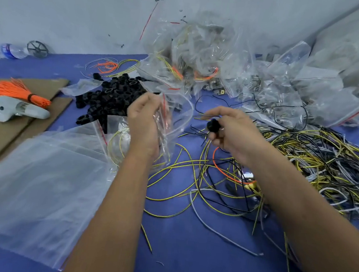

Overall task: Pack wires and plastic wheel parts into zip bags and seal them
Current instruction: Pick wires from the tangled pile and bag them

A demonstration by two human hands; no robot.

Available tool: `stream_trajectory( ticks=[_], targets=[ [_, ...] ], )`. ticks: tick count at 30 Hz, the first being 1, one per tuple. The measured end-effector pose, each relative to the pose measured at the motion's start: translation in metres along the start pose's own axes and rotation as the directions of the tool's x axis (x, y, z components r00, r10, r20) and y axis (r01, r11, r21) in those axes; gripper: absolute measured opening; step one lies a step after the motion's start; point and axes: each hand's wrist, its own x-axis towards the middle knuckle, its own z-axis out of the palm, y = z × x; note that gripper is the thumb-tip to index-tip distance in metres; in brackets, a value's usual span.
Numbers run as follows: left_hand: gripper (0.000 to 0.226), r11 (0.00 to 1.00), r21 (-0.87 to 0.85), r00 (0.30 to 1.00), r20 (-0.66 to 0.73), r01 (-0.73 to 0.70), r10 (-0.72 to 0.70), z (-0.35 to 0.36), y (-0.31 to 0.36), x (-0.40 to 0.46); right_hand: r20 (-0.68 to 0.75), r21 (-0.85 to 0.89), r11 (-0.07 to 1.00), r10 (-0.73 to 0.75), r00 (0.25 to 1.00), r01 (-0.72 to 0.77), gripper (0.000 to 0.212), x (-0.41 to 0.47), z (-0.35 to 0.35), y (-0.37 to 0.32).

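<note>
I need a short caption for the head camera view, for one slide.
Left hand holds an open zip bag while the right hand brings a black wheel part toward it, above loose wires.

My one view is the head camera: it looks forward and down, close over the blue cloth-covered work surface (178, 253), facing the pale wall (76, 9).

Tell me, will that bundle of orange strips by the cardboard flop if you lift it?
Probably only a little: the orange bundle is bound tight near one end, so it should lift as one piece. Its loose ends fan out, so they may bend. It looks light.
</note>
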Motion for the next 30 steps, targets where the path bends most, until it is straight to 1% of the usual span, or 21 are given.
stream_trajectory(
  ticks=[1, 2, 3, 4, 6, 8, 9, 10, 11, 12, 13, 16, 18, 19, 20, 22, 23, 24, 26, 28, 30],
  targets=[
    [0.025, 0.999, 0.048, 1.0, 0.02, 0.0, -0.001, 0.005, -0.003, -0.003, 0.018, 0.107, 0.993, 0.042, 0.999, -0.044, 0.037, -0.002, -0.009, -0.003],
    [0.024, 0.997, 0.079, 0.999, 0.044, 0.0, -0.003, 0.011, -0.006, -0.007, 0.039, 0.166, 0.985, 0.048, 0.998, -0.054, 0.029, -0.003, -0.018, -0.005],
    [0.024, 0.994, 0.106, 0.997, 0.073, -0.004, -0.004, 0.016, -0.008, -0.011, 0.044, 0.16, 0.987, 0.017, 0.999, -0.024, 0.021, -0.005, -0.027, -0.007],
    [0.024, 0.991, 0.133, 0.994, 0.105, -0.011, -0.003, 0.022, -0.01, -0.015, 0.022, 0.091, 0.995, -0.039, 0.999, 0.037, 0.015, -0.007, -0.037, -0.006],
    [0.029, 0.98, 0.199, 0.988, 0.154, -0.029, -0.002, 0.034, -0.017, -0.023, -0.064, -0.143, 0.978, -0.162, 0.985, 0.152, 0.01, -0.013, -0.052, -0.005],
    [0.033, 0.953, 0.293, 0.979, 0.202, -0.082, 0.022, 0.043, -0.025, -0.031, -0.17, -0.368, 0.913, -0.254, 0.952, 0.177, 0.018, -0.016, -0.061, -0.002],
    [0.034, 0.94, 0.326, 0.975, 0.218, -0.102, 0.031, 0.047, -0.029, -0.035, -0.209, -0.496, 0.85, -0.316, 0.925, 0.178, 0.021, -0.017, -0.066, 0.0],
    [0.036, 0.931, 0.346, 0.973, 0.226, -0.116, 0.037, 0.05, -0.034, -0.039, -0.228, -0.629, 0.76, -0.383, 0.895, 0.165, 0.022, -0.018, -0.07, 0.002],
    [0.037, 0.92, 0.368, 0.971, 0.233, -0.133, 0.047, 0.052, -0.038, -0.044, -0.239, -0.725, 0.673, -0.442, 0.864, 0.144, 0.021, -0.019, -0.074, 0.005],
    [0.037, 0.906, 0.394, 0.968, 0.243, -0.156, 0.061, 0.053, -0.041, -0.048, -0.253, -0.777, 0.617, -0.493, 0.832, 0.129, 0.021, -0.02, -0.078, 0.008],
    [0.037, 0.887, 0.423, 0.963, 0.259, -0.186, 0.079, 0.053, -0.043, -0.051, -0.274, -0.795, 0.593, -0.534, 0.8, 0.124, 0.022, -0.022, -0.08, 0.01],
    [0.035, 0.835, 0.477, 0.942, 0.308, -0.275, 0.134, 0.052, -0.046, -0.058, -0.287, -0.815, 0.55, -0.657, 0.698, 0.182, 0.026, -0.025, -0.083, 0.011],
    [0.034, 0.825, 0.478, 0.933, 0.324, -0.302, 0.155, 0.052, -0.047, -0.059, -0.265, -0.771, 0.564, -0.706, 0.656, 0.296, 0.022, -0.027, -0.082, 0.01],
    [0.034, 0.825, 0.471, 0.93, 0.329, -0.311, 0.163, 0.052, -0.047, -0.06, -0.26, -0.712, 0.6, -0.707, 0.658, 0.363, 0.019, -0.028, -0.079, 0.01],
    [0.034, 0.824, 0.466, 0.927, 0.332, -0.321, 0.174, 0.052, -0.047, -0.061, -0.26, -0.627, 0.657, -0.684, 0.681, 0.42, 0.014, -0.029, -0.076, 0.009],
    [0.032, 0.801, 0.474, 0.915, 0.342, -0.365, 0.215, 0.053, -0.046, -0.063, -0.224, -0.42, 0.773, -0.596, 0.771, 0.475, 0.005, -0.031, -0.064, 0.011],
    [0.032, 0.774, 0.485, 0.9, 0.356, -0.406, 0.249, 0.053, -0.044, -0.064, -0.184, -0.344, 0.808, -0.558, 0.809, 0.479, 0.005, -0.031, -0.058, 0.013],
    [0.031, 0.738, 0.498, 0.88, 0.378, -0.456, 0.288, 0.054, -0.043, -0.065, -0.134, -0.313, 0.82, -0.537, 0.833, 0.478, 0.006, -0.031, -0.053, 0.016],
    [0.029, 0.66, 0.514, 0.831, 0.423, -0.549, 0.362, 0.056, -0.04, -0.067, -0.032, -0.335, 0.804, -0.531, 0.847, 0.492, 0.011, -0.031, -0.046, 0.02],
    [0.026, 0.6, 0.52, 0.793, 0.448, -0.607, 0.413, 0.057, -0.038, -0.068, 0.051, -0.361, 0.774, -0.541, 0.84, 0.52, 0.01, -0.03, -0.044, 0.023],
    [0.022, 0.564, 0.519, 0.766, 0.466, -0.642, 0.443, 0.059, -0.037, -0.07, 0.105, -0.403, 0.73, -0.563, 0.82, 0.553, 0.01, -0.03, -0.047, 0.026]
  ],
)
